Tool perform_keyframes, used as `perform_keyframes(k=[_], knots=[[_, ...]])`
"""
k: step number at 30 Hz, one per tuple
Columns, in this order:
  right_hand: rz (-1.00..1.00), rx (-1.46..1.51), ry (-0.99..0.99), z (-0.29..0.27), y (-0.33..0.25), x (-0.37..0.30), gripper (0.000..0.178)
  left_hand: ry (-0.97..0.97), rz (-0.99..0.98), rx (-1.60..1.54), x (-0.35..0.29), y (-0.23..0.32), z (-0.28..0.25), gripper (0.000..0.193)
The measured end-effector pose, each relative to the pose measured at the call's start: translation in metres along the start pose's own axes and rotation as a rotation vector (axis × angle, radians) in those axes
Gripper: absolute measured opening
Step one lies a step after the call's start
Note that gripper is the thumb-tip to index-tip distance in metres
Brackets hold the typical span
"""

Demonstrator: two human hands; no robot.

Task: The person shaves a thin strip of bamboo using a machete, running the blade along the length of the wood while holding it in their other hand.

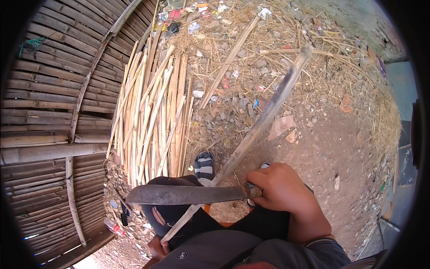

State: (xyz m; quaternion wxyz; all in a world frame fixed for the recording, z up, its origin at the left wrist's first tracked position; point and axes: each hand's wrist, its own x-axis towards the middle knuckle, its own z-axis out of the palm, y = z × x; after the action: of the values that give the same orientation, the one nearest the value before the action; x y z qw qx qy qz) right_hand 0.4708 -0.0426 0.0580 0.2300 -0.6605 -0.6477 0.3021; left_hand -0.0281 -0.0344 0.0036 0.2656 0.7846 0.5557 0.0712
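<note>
My right hand (278,187) is wrapped round the handle of a machete (186,195), whose broad dark blade points left above my thighs. Under the blade runs a long, weathered bamboo strip (251,139), slanting from low at my left side up to the far right. Its near end is in the fingers of my left hand (156,247), low beside my left thigh and partly cut off from sight by my leg and shirt. The blade lies across the strip in the picture; whether they touch I cannot tell.
A pile of split bamboo strips (150,116) lies on the ground at the left, beside a bamboo slat wall (53,89). Loose strips (230,60), straw, stones and litter cover the far ground. A plastic bottle (114,227) lies at the lower left. My sandalled foot (204,167) stands ahead.
</note>
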Motion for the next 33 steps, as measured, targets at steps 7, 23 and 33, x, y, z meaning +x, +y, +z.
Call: perform_keyframes(k=[7,23,33], knots=[[-0.054,-0.008,-0.064,0.0,-0.02,0.001,0.036,0.065,0.029,0.078,-0.054,-0.072,0.04,0.076],[-0.124,-0.496,0.213,0.006,-0.101,-0.036,0.029,0.346,0.14,-0.115,-0.029,-0.044,0.06,0.048],[-0.047,-0.49,0.353,0.001,-0.066,-0.056,0.024,0.335,0.131,-0.04,-0.048,-0.029,0.044,0.052]])
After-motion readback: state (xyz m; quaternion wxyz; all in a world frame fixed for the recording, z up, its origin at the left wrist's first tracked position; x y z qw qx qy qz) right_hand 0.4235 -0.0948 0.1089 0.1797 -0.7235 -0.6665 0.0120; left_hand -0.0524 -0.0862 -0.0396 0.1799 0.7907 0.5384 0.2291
